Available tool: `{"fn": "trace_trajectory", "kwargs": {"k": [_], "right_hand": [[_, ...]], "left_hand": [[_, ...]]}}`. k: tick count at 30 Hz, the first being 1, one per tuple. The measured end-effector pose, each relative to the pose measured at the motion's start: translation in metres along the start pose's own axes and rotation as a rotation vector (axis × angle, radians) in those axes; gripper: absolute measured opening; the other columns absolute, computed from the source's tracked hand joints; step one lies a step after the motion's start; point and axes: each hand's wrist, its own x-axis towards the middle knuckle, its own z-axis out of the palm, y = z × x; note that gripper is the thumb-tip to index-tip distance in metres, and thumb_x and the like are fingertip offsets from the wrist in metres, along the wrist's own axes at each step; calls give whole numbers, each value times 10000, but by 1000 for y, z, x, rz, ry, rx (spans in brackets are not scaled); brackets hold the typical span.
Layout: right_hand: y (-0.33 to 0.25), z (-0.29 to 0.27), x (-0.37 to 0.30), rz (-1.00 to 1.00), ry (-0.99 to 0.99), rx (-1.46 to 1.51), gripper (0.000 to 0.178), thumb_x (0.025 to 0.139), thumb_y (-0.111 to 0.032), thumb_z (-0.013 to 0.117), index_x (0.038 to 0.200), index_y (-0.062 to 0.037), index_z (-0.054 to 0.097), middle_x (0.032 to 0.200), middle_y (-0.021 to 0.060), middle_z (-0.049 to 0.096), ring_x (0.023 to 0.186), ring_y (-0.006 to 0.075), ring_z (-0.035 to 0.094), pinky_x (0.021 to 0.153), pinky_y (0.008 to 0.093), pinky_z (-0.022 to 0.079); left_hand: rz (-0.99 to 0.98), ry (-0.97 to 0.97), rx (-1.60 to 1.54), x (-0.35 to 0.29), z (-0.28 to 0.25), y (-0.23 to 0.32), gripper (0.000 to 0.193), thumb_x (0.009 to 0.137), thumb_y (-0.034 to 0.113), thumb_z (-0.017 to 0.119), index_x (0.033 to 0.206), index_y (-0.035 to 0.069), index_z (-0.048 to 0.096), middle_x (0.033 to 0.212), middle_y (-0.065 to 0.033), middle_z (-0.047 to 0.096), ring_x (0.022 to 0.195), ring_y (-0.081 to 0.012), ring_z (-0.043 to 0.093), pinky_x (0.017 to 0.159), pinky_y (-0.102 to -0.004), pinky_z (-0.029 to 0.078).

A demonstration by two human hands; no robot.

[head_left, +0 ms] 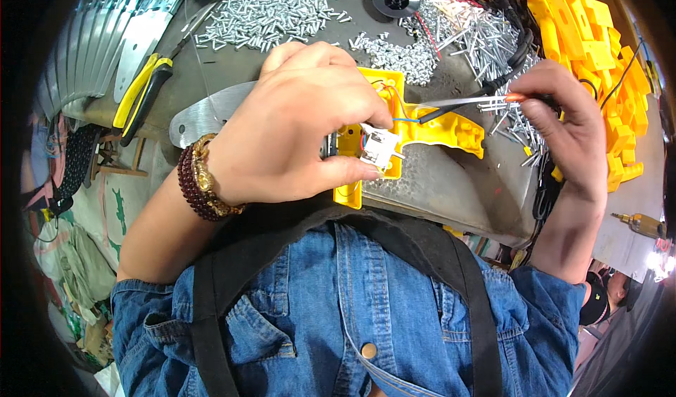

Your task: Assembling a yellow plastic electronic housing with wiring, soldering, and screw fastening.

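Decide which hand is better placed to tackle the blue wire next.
Probably the right hand: its orange-ended tool points toward the blue wire, while the left hand holds a white part.

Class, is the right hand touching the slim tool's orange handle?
Touching: the head view shows the right hand pinching the orange handle, no gap showing.

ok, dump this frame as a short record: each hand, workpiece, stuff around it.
Left hand: pinching white block
Right hand: holding slim orange-ended tool, shaft pointing left
Workpiece: yellow housing, open, wires inside
Surface: grey table
Far side: loose screws, black spools
Left side: yellow-and-black pliers
Right side: heaped yellow parts
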Motion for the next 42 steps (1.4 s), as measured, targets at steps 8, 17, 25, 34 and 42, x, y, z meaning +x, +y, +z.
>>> {"fn": "trace_trajectory", "kwargs": {"k": [8, 17, 25, 34, 42], "right_hand": [[7, 13, 15, -56, -125, -99, 84, 882, -53, 654, 962, -41, 677, 820, 88, 622, 826, 251, 616, 737, 361, 476], [6, 2, 64, -139, -380, -218, 201, 927, -120, 621, 792, 26, 593, 694, 116, 548, 639, 249, 538, 587, 350, 420], [29, 34, 103, -346, -383, -241, 354, 903, -188, 669, 654, 18, 526, 578, 127, 472, 537, 250, 483, 527, 395, 372], [43, 57, 101, -446, -197, -70, 352, 864, -125, 733, 615, -10, 511, 587, 77, 436, 569, 217, 439, 553, 377, 339], [55, 51, 83, -593, 23, -117, 226, 796, -156, 794, 728, -31, 618, 708, 50, 543, 701, 228, 507, 651, 342, 401]], "left_hand": [[-8, 20, -7, 2, 2, 1, 424, 632, 265, 855, 1003, 122, 708, 992, -48, 662, 1068, -298, 571, 991, -437, 332], [25, 37, -12, 2, 6, 0, 402, 626, 259, 859, 959, 110, 689, 951, -43, 656, 1039, -286, 578, 998, -458, 325], [4, 32, -11, 1, 11, 4, 390, 633, 299, 874, 929, 120, 692, 948, 7, 663, 1059, -242, 582, 1100, -509, 251], [-1, 1, -26, 0, 10, 2, 393, 630, 317, 870, 928, 129, 695, 950, 11, 662, 1086, -230, 577, 1110, -529, 233], [17, 7, -2, 3, 10, 2, 388, 624, 301, 877, 925, 137, 696, 947, 13, 666, 1088, -229, 579, 1108, -530, 245]]}}
